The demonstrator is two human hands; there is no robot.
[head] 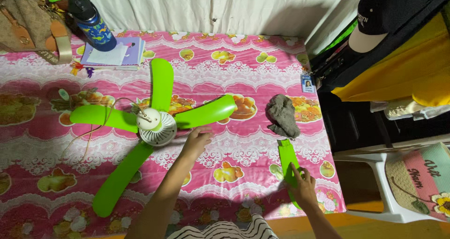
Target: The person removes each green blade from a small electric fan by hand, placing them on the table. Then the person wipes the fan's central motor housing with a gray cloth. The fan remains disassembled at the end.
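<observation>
A small ceiling fan with a white motor hub (156, 126) and several bright green blades lies on the pink fruit-print tablecloth (243, 70). My left hand (196, 141) rests on the cloth at the base of the right-pointing blade (206, 113), fingers spread, just right of the hub. My right hand (302, 185) presses on a loose green blade (287, 160) lying near the table's right front corner. A crumpled grey rag (283, 114) sits just beyond that loose blade.
A blue bottle (93, 24) stands on papers (115, 53) at the back left, beside a tan bag (28, 25). A thin cord (89, 133) trails from the hub. An ID badge (307, 84) lies at the right edge. A white plastic chair (389, 182) and hanging clothes (398, 65) stand to the right.
</observation>
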